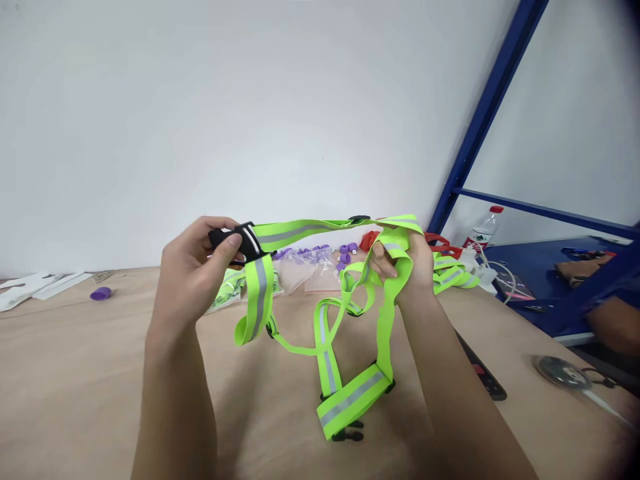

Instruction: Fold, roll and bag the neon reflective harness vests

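A neon green reflective harness [350,400] with grey stripes hangs in loops between my two hands, above the table. My left hand [195,267] pinches a black plastic buckle [245,243] at one end of its strap. At the other side, my right hand [413,263] has its fingers curled around bunched green strap. A strap with a black slider [359,219] runs nearly level from hand to hand. Lower down, a black side-release buckle piece [349,435] dangles beneath the lowest loop.
Behind the harness lie clear plastic bags [323,273], several purple caps [345,257] and more green straps [453,273]. One purple cap [101,293] sits at left. A phone [483,370] lies right. A bottle [484,227] stands by the blue metal frame [490,120]; another person's arm [617,327] shows.
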